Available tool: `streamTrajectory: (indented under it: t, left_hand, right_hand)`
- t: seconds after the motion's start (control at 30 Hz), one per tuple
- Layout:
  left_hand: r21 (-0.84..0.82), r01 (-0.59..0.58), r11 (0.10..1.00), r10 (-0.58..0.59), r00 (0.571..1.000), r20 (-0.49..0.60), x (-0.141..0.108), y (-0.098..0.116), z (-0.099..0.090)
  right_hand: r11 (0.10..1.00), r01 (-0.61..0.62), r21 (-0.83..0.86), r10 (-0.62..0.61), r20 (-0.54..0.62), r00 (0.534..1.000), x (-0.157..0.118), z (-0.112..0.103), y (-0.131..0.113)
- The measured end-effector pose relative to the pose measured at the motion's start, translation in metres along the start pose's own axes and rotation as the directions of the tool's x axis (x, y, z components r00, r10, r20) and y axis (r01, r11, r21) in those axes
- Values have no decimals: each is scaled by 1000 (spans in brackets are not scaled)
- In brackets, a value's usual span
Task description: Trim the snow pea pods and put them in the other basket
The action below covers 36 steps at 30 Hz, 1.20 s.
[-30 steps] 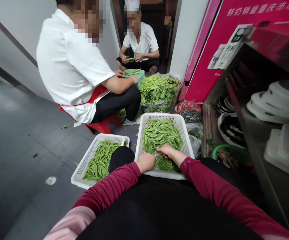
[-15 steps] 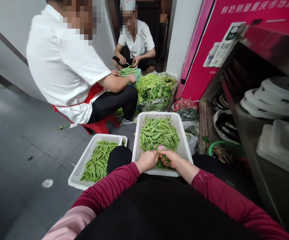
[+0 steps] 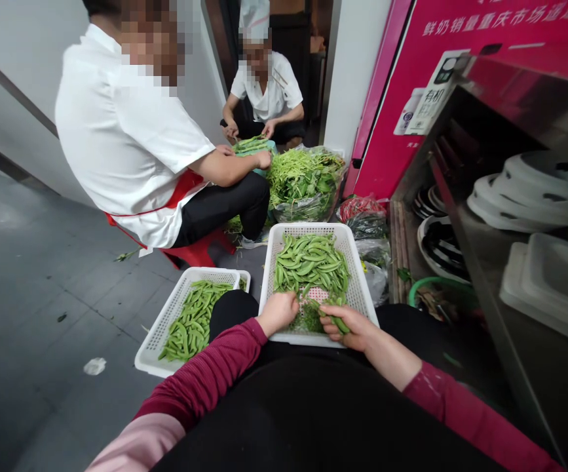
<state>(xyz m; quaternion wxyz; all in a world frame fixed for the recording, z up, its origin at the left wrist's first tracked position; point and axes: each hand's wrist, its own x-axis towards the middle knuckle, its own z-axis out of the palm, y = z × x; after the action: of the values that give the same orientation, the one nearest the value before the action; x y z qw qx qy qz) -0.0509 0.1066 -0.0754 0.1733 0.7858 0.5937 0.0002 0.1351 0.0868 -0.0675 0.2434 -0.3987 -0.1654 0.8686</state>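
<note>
On my lap rests a white perforated basket [image 3: 366, 278] with a heap of green pea pods [image 3: 310, 262] in its far half. Thin green trimmings [image 3: 310, 318] lie in the near part, beside a patch of pink-and-white bottom. My right hand [image 3: 357, 330] is curled around a few pea pods over the basket's near right corner. Over the near left side, my left hand [image 3: 278, 313] is closed, fingertips pinched together; what they hold, if anything, is hidden. The two hands are apart.
Left of my knee stands another white basket [image 3: 153, 346] of pea pods. Ahead, a co-worker [image 3: 131, 124] sits on a red stool [image 3: 200, 252] and another person [image 3: 266, 85] crouches by a bag of greens [image 3: 308, 174]. A metal shelf [image 3: 490, 262] with white dishes is close on my right.
My hands were together over the basket and have drawn apart, the left one leftward, the right one rightward with pea pods in it. The view has tilted slightly.
</note>
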Motion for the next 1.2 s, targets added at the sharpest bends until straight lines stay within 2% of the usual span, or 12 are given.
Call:
streamTrajectory:
  t: [0.1, 0.3, 0.43, 0.5, 0.6, 0.67, 0.77, 0.9, 0.97, 1.03, 1.1, 1.2]
  left_hand:
    - [73, 56, 996, -61, 995, 73, 2, -6, -8]
    - [178, -302, 937, 303, 953, 24, -17, 19, -34]
    - [239, -490, 838, 476, 871, 118, -21, 26, -42]
    - [227, -573, 788, 546, 820, 172, -20, 23, -43]
    - [129, -663, 738, 625, 743, 240, -20, 21, -43]
    - [12, -643, 766, 631, 755, 175, -21, 24, -42]
    - [-304, -450, 840, 457, 888, -50, -20, 32, -34]
    - [-709, -28, 705, 42, 999, 3, -16, 37, -11]
    - [-663, 80, 744, 1, 993, 121, -13, 31, 1]
    - [-442, 70, 894, 12, 984, 180, -11, 21, 10]
    - [-192, -22, 981, 58, 981, 185, -10, 11, 14]
    - [-12, -131, 991, 131, 978, 164, -8, 7, 14]
  right_hand:
    - [999, -22, 39, 19, 62, 998, -13, -7, -3]
    - [997, -74, -21, 75, 73, 994, -19, -15, -3]
    - [938, -32, -344, 72, 103, 992, -23, -15, -6]
    - [757, 85, -648, -13, 115, 993, -26, -14, -11]
    - [305, 272, -912, -144, 238, 960, -26, -6, -20]
    - [116, 358, -927, -228, 326, 918, -25, 2, -22]
    - [49, 413, -910, -472, 343, 812, -19, 13, -15]
    - [221, 446, -867, -766, 128, 629, -6, 11, -2]
    - [333, 448, -830, -845, -52, 532, 7, -1, -6]
    - [294, 364, -884, -889, -112, 444, 22, -15, -17]
    - [2, 135, -991, -867, 65, 494, 40, -26, -28]
    - [-467, -16, -884, -600, 304, 740, 69, -27, -36]
